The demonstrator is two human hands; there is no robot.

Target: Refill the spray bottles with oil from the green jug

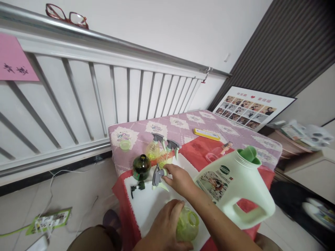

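Note:
My left hand (167,226) is wrapped around a yellow-green spray bottle body (187,226), tilted so its uncapped mouth faces up and right. My right hand (178,178) pinches a grey and pale-green spray head (158,177) over the white sheet (148,205). Beyond it stand two yellowish bottles with trigger tops, one spray bottle (152,150) left of another spray bottle (167,155). A dark green bottle (141,167) without its top is on the left, its black pump head (138,188) lying in front. The large pale-green detergent jug (235,188) stands open at the right.
A pale-green cap (125,145) and a yellow case (207,134) lie on the pink patterned tablecloth (180,130). Red cloth (193,148) lies under the sheet and jug. A radiator (117,87) runs behind, and a power strip (49,221) lies on the floor.

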